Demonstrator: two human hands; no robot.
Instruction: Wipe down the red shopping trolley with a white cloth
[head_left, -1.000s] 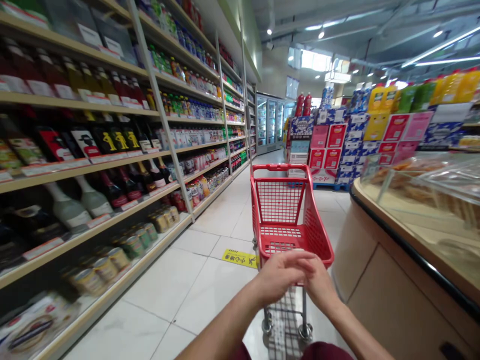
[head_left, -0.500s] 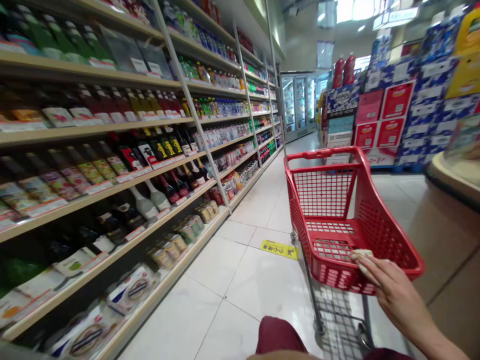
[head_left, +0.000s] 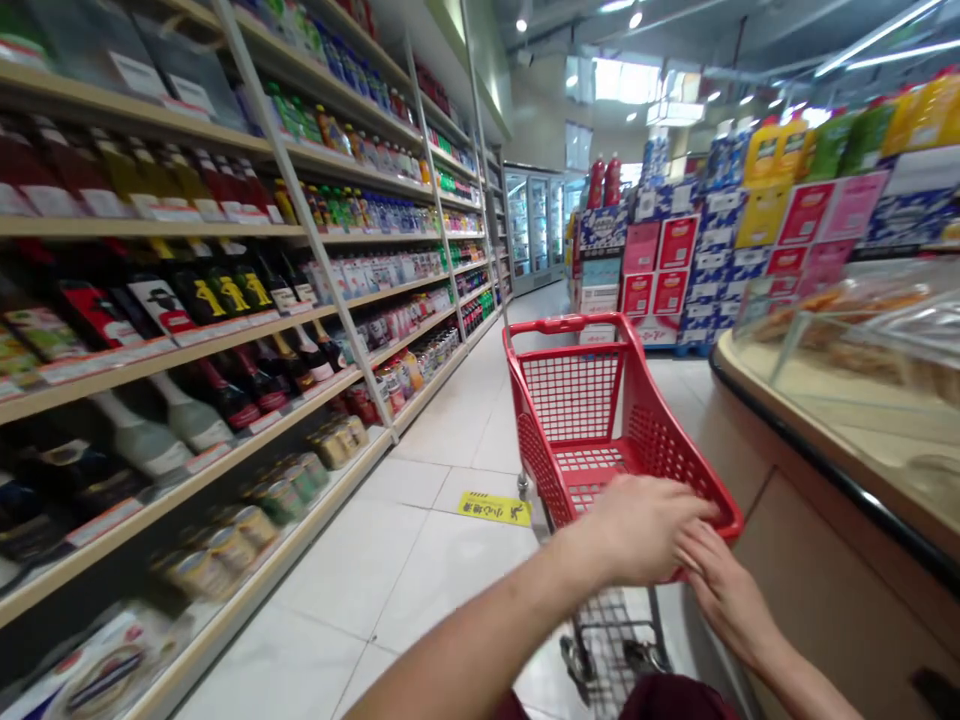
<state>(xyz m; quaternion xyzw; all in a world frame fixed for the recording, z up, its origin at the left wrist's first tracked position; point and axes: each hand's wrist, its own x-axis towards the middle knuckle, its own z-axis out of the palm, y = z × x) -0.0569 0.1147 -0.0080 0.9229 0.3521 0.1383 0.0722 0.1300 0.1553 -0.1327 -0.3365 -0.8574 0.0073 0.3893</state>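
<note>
The person's two hands are together over the near end of the red shopping cart (head_left: 671,440), so the step in hand looks like close handwork at that end of the basket. The left hand (head_left: 649,528) reaches across from the lower left, back upward and fingers bent toward the right. The right hand (head_left: 726,588) comes up from the lower right, its fingers meeting those of the left. Neither is spread wide; both look loosely curled. Whether anything is held between them cannot be told, since the left hand covers the palms, and it is equally unclear whether either presses on the rim behind.

The cart stands on the tiled floor (head_left: 397,570), just ahead of the person's knee (head_left: 667,698), its push bar (head_left: 562,325) at the far side. It sits between the bottle shelves (head_left: 352,378) on the left and the curved desk (head_left: 817,530) on the right, with a yellow floor sign (head_left: 495,508) beside it.

By judgement, going on along the basket would call for parting the fingers, then bringing one hand down flat on the rim while the other steadies the cart, as its wheels (head_left: 577,660) could let it roll.
</note>
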